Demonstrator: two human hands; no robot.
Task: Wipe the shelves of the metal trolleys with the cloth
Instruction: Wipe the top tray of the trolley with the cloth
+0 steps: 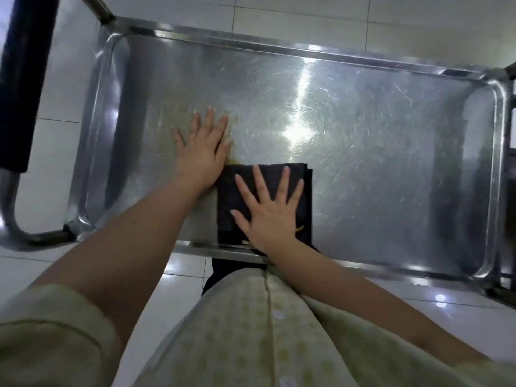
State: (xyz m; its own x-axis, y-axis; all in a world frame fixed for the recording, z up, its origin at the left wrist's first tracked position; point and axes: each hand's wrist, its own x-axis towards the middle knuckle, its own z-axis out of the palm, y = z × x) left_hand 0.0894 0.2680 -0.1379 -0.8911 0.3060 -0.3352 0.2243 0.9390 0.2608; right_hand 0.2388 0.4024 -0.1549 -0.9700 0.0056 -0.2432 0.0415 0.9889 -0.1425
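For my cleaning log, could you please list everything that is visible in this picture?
trolley shelf: one, shiny steel, middle of view
cloth: one, black, folded, at the shelf's near edge
stain: one, yellowish-brown, on the shelf just beyond the cloth
handle grip: one, dark blue, far left
floor tiles: many, white, around the trolley
shirt: one, pale green, buttoned, bottom
left hand: flat on bare shelf beside the cloth
right hand: flat on the cloth, fingers spread
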